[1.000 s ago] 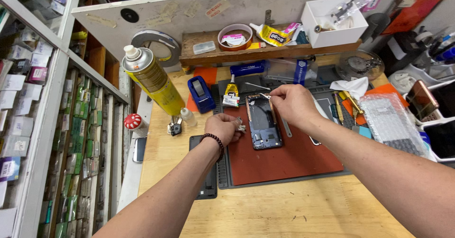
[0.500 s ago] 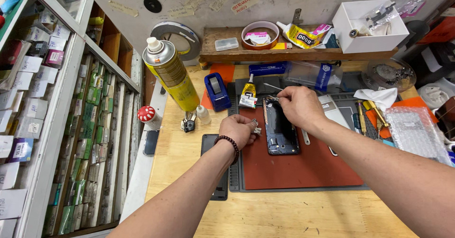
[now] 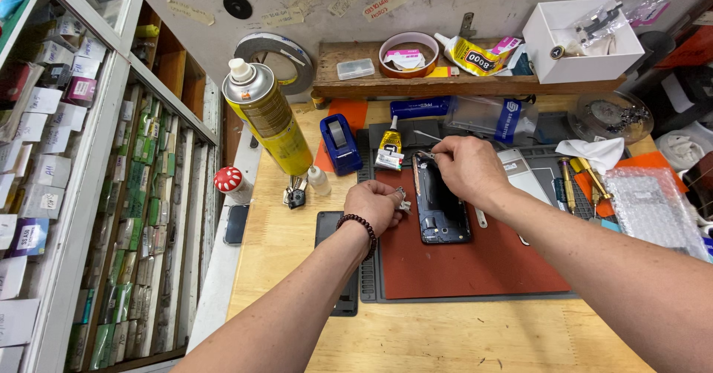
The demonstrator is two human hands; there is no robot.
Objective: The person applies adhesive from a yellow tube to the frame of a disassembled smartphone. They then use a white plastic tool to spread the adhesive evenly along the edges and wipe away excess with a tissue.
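Observation:
An opened dark phone (image 3: pixel 443 208) lies face down on a red work mat (image 3: pixel 475 265). My right hand (image 3: pixel 468 166) rests over the phone's top end and pinches thin metal tweezers (image 3: pixel 426 134) whose tips point left. My left hand (image 3: pixel 376 203) sits just left of the phone on the mat's edge and grips a small shiny metal part (image 3: pixel 402 199) between its fingers. A dark bead bracelet (image 3: pixel 358 226) circles the left wrist.
A yellow spray can (image 3: pixel 272 119), a blue tape dispenser (image 3: pixel 339 143), a small glue tube (image 3: pixel 390 150) and a red-capped bottle (image 3: pixel 230 182) stand left of the mat. Screwdrivers (image 3: pixel 575 180), bubble wrap (image 3: pixel 650 208) and a white box (image 3: pixel 581 40) are on the right. Shelves of small packets (image 3: pixel 67 165) fill the left.
The view has shifted slightly and drawn closer. Both hands stay at the phone; the right hand has settled lower over its top end.

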